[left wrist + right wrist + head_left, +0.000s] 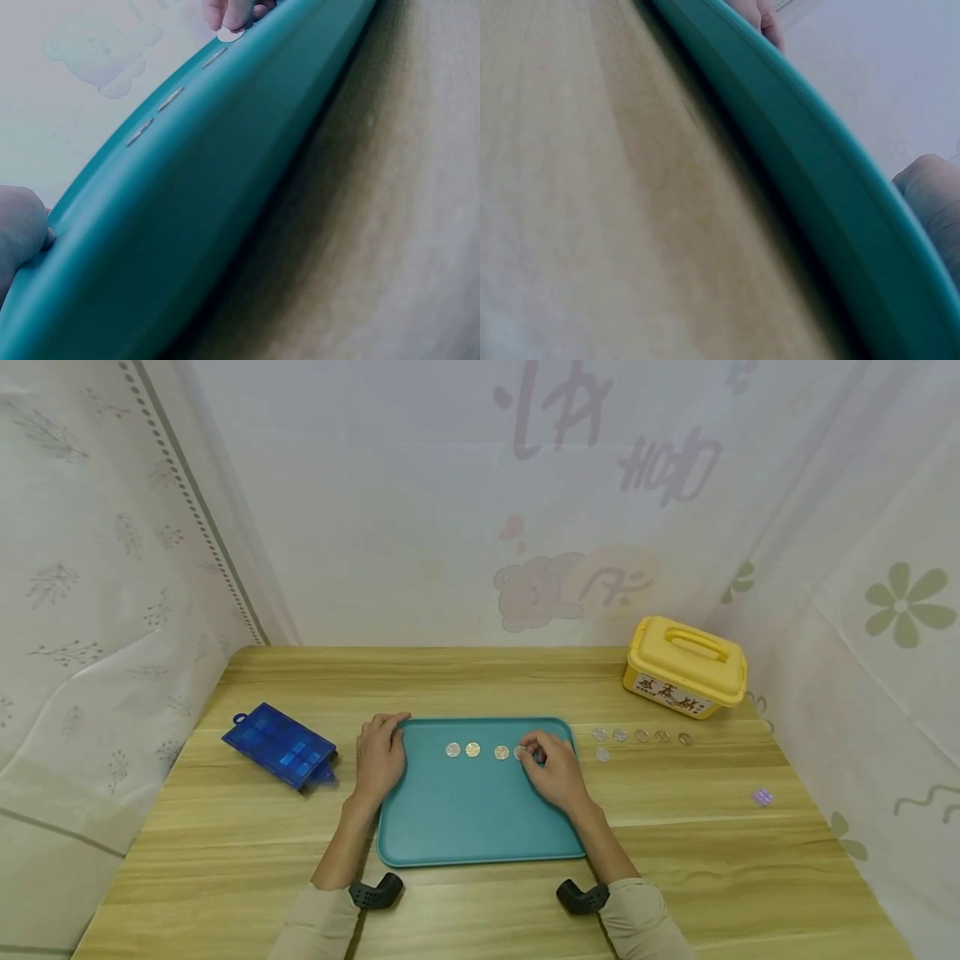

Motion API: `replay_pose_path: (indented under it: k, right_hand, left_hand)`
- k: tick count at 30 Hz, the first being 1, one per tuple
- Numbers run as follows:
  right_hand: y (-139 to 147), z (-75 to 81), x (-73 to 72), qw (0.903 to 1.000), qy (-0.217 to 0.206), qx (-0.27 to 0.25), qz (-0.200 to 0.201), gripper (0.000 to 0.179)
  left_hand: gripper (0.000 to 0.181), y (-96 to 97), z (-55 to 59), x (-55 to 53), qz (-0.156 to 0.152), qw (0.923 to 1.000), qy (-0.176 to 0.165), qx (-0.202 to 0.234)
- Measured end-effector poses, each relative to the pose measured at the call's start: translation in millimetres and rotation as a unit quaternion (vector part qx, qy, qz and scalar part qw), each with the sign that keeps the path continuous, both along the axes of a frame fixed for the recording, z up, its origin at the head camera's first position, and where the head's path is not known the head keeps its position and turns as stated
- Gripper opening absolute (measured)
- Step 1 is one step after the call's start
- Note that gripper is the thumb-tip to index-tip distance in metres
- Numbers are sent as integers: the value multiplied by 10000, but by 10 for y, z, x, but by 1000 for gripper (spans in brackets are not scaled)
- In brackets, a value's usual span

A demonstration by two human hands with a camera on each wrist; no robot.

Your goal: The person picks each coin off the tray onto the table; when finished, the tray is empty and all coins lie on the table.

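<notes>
My right hand [555,772] reaches over the right side of a teal tray [480,818], thumb and fingers pinching a silvery coin [520,752]. In the left wrist view that coin [231,34] stands tilted under the fingertips. To its left a row of coins lies in the tray: a gold-toned coin [502,752], another gold-toned coin [472,749] and a silvery coin [453,750]. My left hand [380,760] rests on the tray's back left corner, fingers loosely bent along the rim. Its fingers also show past the rim [817,112] in the right wrist view.
Right of the tray, several coins [642,737] lie in a row on the wooden table [675,877], with one coin [602,755] in front. A yellow lidded box [686,664] stands behind them. A small purple cube [762,797] sits far right, a blue compartment case [279,745] left.
</notes>
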State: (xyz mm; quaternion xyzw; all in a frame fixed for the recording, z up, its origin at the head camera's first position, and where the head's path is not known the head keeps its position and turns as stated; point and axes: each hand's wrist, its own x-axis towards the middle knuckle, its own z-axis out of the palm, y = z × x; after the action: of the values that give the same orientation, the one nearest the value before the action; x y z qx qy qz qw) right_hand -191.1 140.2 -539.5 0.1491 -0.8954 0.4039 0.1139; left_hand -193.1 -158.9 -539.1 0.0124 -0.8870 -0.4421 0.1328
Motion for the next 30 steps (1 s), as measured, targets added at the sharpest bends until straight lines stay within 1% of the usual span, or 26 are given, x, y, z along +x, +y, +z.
replay_pose_path:
  k: [3,6,10,12,14,17,20,24,26,30]
  right_hand:
    - [-1,-8,-1,10000,32,-84,-9,4]
    - [1,-24,-23,9995,124,-291,23,5]
    - [6,-41,-53,9960,287,-836,96,6]
    - [10,-33,-50,9930,300,-1138,47,7]
    - [15,-8,-33,9901,284,-1369,-93,9]
    - [28,74,-3,9857,204,-1623,-410,11]
    - [49,254,66,9815,121,-1785,-687,14]
    - [119,438,131,9768,-90,-1925,-937,17]
    - [176,410,112,9734,-223,-2033,-1034,18]
    - [308,237,43,9647,-363,-2308,-1216,22]
  left_hand:
    - [31,-4,3,1,-6,10000,-13,-8]
    - [31,-6,9,2,2,10000,0,-10]
    - [31,-8,12,1,23,10000,15,7]
    - [31,-8,8,0,15,10000,17,7]
    - [31,-6,0,1,2,10000,28,-10]
    - [31,-9,-12,-1,-5,10000,82,-21]
    - [31,-10,-24,-6,6,9999,143,-15]
    - [31,-10,-48,-17,17,9999,146,-23]
    - [31,-12,-55,-22,11,9999,142,-23]
    - [30,-21,-56,-17,38,9998,197,5]
